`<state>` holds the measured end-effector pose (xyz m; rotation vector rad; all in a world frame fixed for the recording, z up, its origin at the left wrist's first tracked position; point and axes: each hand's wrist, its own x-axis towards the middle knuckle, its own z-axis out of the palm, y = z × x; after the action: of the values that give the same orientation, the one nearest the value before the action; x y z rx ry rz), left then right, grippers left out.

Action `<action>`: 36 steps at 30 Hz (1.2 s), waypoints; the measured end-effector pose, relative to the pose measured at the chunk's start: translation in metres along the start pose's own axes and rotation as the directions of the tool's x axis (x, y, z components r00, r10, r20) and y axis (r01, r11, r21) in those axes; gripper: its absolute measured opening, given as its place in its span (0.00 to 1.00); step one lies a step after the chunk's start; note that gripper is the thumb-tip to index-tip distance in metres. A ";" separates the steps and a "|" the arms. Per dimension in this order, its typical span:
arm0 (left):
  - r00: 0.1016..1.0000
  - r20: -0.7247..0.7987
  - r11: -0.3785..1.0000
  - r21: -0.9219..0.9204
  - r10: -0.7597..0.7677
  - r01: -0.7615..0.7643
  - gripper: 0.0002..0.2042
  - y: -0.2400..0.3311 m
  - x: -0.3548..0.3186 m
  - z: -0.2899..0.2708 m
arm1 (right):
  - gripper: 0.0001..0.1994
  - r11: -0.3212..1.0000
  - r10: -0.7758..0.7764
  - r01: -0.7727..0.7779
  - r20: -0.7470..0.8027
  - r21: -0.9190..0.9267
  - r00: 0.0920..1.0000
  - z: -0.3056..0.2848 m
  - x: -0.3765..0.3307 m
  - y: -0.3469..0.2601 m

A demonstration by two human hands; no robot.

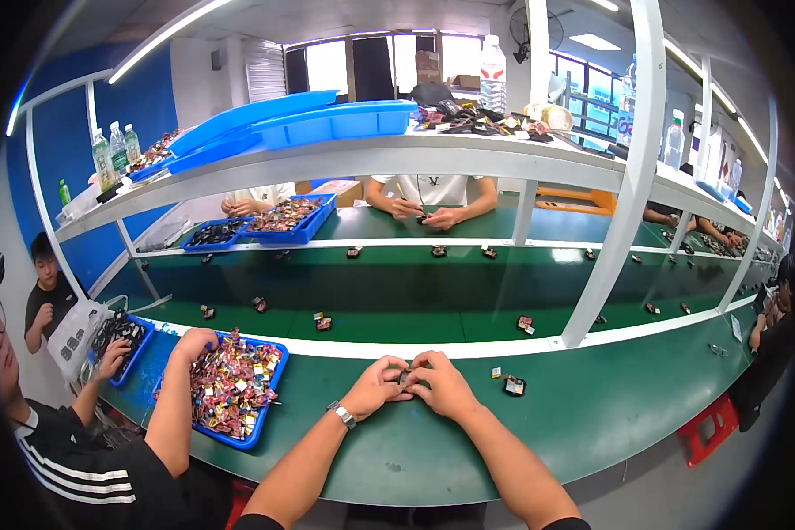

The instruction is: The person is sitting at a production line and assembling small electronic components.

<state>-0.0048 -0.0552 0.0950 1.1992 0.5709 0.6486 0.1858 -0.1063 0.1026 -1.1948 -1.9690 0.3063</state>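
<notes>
My left hand (373, 389), with a watch on its wrist, and my right hand (442, 386) meet over the green table. Between their fingertips is a small dark part (404, 378), pinched by both; its kind is too small to make out. To the right of my right hand lies a small black part with a pale centre (514, 385). Beside that rests a tiny white and yellow piece (495, 373).
At left, a co-worker's hand reaches over a blue tray (283, 369) heaped with small wired parts. Single parts such as this one (526, 324) sit spaced along the green conveyor belt (415, 322). A white shelf post (623, 194) rises at right; a person works opposite.
</notes>
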 end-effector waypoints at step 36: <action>0.999 -0.013 0.994 -0.100 0.036 -0.037 0.12 -0.008 0.001 -0.003 | 0.06 0.995 0.065 -0.048 -0.201 0.086 0.978 0.016 -0.004 -0.009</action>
<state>-0.0051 -0.0547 0.0868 1.1147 0.5207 0.7070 0.1689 -0.1115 0.0948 -1.1830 -1.7333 0.2784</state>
